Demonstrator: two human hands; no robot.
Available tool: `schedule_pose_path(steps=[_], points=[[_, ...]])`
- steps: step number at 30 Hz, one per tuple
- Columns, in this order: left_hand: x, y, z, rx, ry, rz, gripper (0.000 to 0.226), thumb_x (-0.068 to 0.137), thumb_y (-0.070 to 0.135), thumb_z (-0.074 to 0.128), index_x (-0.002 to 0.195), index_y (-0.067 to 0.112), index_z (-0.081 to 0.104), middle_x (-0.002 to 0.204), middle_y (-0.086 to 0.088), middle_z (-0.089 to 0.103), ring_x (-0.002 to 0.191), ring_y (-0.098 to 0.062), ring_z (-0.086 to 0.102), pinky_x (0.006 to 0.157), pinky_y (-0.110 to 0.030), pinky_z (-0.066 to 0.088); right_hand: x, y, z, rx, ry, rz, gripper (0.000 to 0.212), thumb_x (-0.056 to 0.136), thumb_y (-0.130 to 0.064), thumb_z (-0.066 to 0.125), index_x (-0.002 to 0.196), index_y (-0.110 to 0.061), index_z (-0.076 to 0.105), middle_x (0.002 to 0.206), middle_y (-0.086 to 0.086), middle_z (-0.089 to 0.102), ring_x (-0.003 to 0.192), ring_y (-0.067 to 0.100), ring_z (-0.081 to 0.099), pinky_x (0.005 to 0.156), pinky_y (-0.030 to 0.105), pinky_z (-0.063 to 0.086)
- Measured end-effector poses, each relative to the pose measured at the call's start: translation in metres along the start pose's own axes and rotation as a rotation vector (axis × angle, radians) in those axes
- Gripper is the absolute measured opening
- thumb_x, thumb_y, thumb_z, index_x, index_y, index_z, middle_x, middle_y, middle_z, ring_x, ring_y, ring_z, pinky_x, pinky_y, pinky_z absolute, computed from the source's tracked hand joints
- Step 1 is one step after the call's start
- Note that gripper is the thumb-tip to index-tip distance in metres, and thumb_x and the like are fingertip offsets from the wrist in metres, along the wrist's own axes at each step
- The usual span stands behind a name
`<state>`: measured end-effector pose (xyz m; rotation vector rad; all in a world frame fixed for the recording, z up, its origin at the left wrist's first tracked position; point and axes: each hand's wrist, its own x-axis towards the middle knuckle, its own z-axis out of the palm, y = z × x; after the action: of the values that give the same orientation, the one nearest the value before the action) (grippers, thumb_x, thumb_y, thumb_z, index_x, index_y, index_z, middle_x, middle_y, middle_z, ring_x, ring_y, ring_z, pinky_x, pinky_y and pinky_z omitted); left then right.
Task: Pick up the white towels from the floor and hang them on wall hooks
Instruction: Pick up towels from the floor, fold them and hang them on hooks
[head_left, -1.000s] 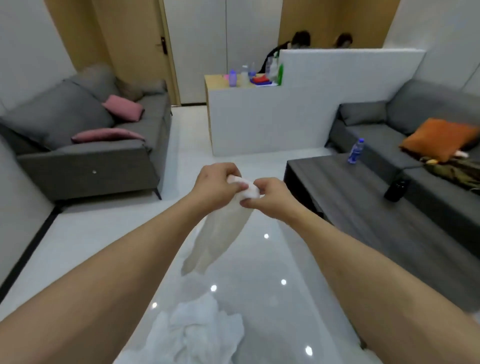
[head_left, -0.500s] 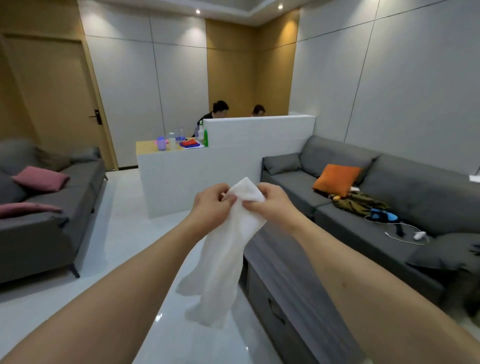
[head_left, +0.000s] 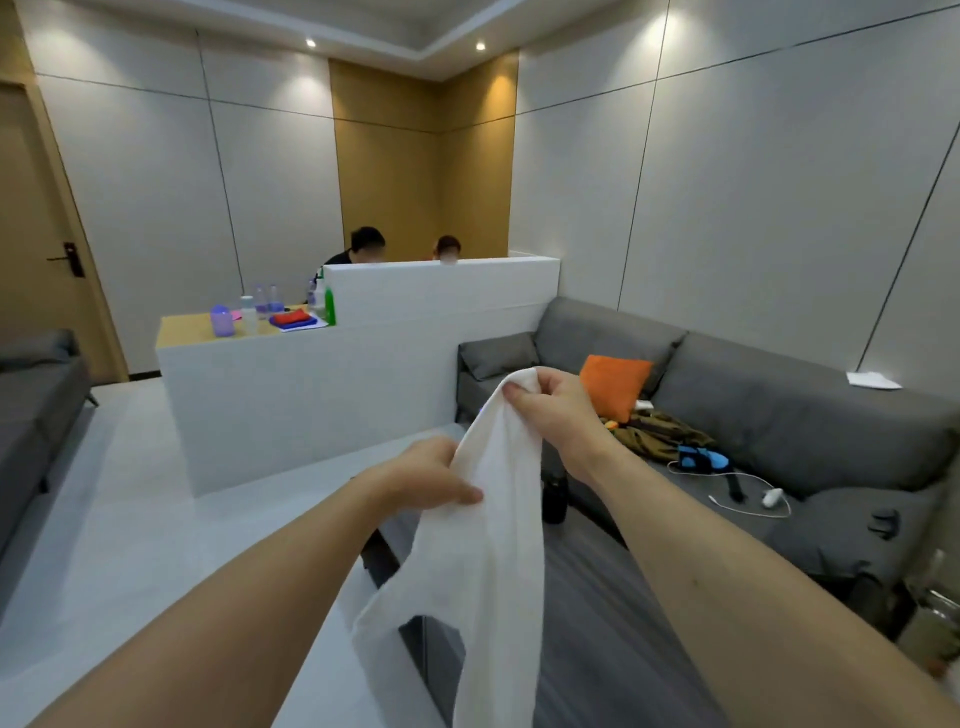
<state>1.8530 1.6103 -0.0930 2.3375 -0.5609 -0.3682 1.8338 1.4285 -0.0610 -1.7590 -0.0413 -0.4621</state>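
**Towel in both hands, no hook in sight — find an edge before hanging**

White towel (head_left: 493, 545) is up in the air, off the floor, held in front of the person over the dark grey coffee table (head_left: 597, 623). Right hand (head_left: 558, 410) pinches the top corner, thumb and curled fingers closed on the fabric, highest point of the cloth. Left hand (head_left: 426, 478) is lower and to the left, fingers curled round a bunched side fold. Rest of the towel hangs loose below, split into two drooping lobes, lower end runs out of frame.

Step in hand, as I judge it: sorting out the grip and carrying to a hook. No wall hooks visible here — just panelled walls, white partition (head_left: 363, 389), grey sofa (head_left: 779, 415) with orange cushion (head_left: 613, 387).

To do it well:
- slide the left hand along the top hem away from the right so the towel opens flat, not twisted
- keep the right-hand pinch firm; limp cloth slips easily
- lift high enough that the tail clears the table
- look for the hook first, then bring the hem or corner over it, letting go only once the weight sits

Risk: bunched fabric catches the hook badly and drops back down.
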Motion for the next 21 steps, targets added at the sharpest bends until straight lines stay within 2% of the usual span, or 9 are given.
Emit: schedule_pose_path(steps=[2, 5, 7, 11, 15, 17, 19, 21], points=[[0.041, -0.028, -0.004, -0.004, -0.021, -0.052, 0.025, 0.080, 0.023, 0.071, 0.105, 0.022, 0.069, 0.103, 0.000, 0.069, 0.094, -0.018, 0.067, 0.080, -0.037, 0.059, 0.043, 0.021, -0.001, 0.018, 0.034, 0.012, 0.010, 0.091, -0.016, 0.065, 0.082, -0.012, 0.069, 0.081, 0.005, 0.062, 0.076, 0.015, 0.055, 0.070, 0.031, 0.045], [0.106, -0.069, -0.016, 0.056, 0.006, -0.145, 0.023, 0.077, 0.014, 0.060, 0.099, 0.018, 0.068, 0.100, -0.007, 0.065, 0.090, -0.024, 0.066, 0.065, -0.033, 0.060, 0.115, 0.060, 0.005, 0.033, 0.043, 0.046, 0.011, 0.090, -0.018, 0.066, 0.087, -0.009, 0.070, 0.081, 0.004, 0.063, 0.074, 0.015, 0.056, 0.068, 0.032, 0.046], [0.153, -0.093, -0.030, 0.156, 0.079, -0.196, 0.027, 0.077, 0.013, 0.050, 0.098, 0.016, 0.067, 0.098, -0.008, 0.064, 0.089, -0.026, 0.064, 0.063, -0.032, 0.057, 0.166, 0.084, 0.016, 0.041, 0.027, 0.069, 0.008, 0.090, -0.016, 0.067, 0.084, -0.012, 0.071, 0.080, 0.004, 0.065, 0.073, 0.014, 0.057, 0.066, 0.030, 0.047], [0.229, -0.128, -0.077, 0.264, 0.347, -0.295, 0.024, 0.081, 0.015, 0.050, 0.096, 0.018, 0.068, 0.098, -0.005, 0.065, 0.094, -0.027, 0.060, 0.074, -0.032, 0.052, 0.261, 0.122, 0.044, 0.020, 0.006, 0.093, 0.007, 0.089, -0.012, 0.067, 0.083, -0.013, 0.070, 0.079, 0.005, 0.064, 0.072, 0.015, 0.056, 0.064, 0.027, 0.046], [0.281, -0.145, -0.141, 0.281, 0.609, -0.354, 0.015, 0.081, 0.015, 0.050, 0.077, 0.020, 0.064, 0.083, -0.008, 0.067, 0.087, -0.032, 0.062, 0.067, -0.028, 0.044, 0.342, 0.134, 0.052, 0.016, 0.022, 0.101, 0.011, 0.089, -0.016, 0.069, 0.078, -0.015, 0.068, 0.076, 0.006, 0.063, 0.071, 0.017, 0.057, 0.062, 0.030, 0.049], [0.300, -0.147, -0.170, 0.318, 0.708, -0.356, 0.017, 0.086, 0.020, 0.052, 0.072, 0.019, 0.060, 0.084, -0.011, 0.067, 0.087, -0.035, 0.061, 0.067, -0.029, 0.043, 0.379, 0.131, 0.048, -0.010, 0.044, 0.066, 0.010, 0.089, -0.018, 0.070, 0.080, -0.013, 0.070, 0.079, 0.008, 0.067, 0.072, 0.019, 0.060, 0.066, 0.034, 0.052], [0.318, -0.141, -0.192, 0.354, 0.802, -0.352, 0.019, 0.090, 0.028, 0.055, 0.079, 0.017, 0.065, 0.090, -0.013, 0.068, 0.090, -0.036, 0.061, 0.070, -0.031, 0.046, 0.412, 0.124, 0.041, -0.089, 0.096, 0.017, 0.011, 0.086, -0.023, 0.073, 0.085, -0.013, 0.073, 0.081, 0.004, 0.071, 0.075, 0.016, 0.062, 0.069, 0.031, 0.052], [0.334, -0.129, -0.207, 0.385, 0.912, -0.346, 0.024, 0.092, 0.039, 0.056, 0.088, 0.019, 0.070, 0.090, -0.011, 0.069, 0.088, -0.036, 0.060, 0.071, -0.034, 0.049, 0.436, 0.120, 0.031, -0.180, 0.140, -0.025, 0.018, 0.084, -0.031, 0.074, 0.082, -0.013, 0.073, 0.072, -0.001, 0.068, 0.071, 0.013, 0.059, 0.062, 0.026, 0.048]])
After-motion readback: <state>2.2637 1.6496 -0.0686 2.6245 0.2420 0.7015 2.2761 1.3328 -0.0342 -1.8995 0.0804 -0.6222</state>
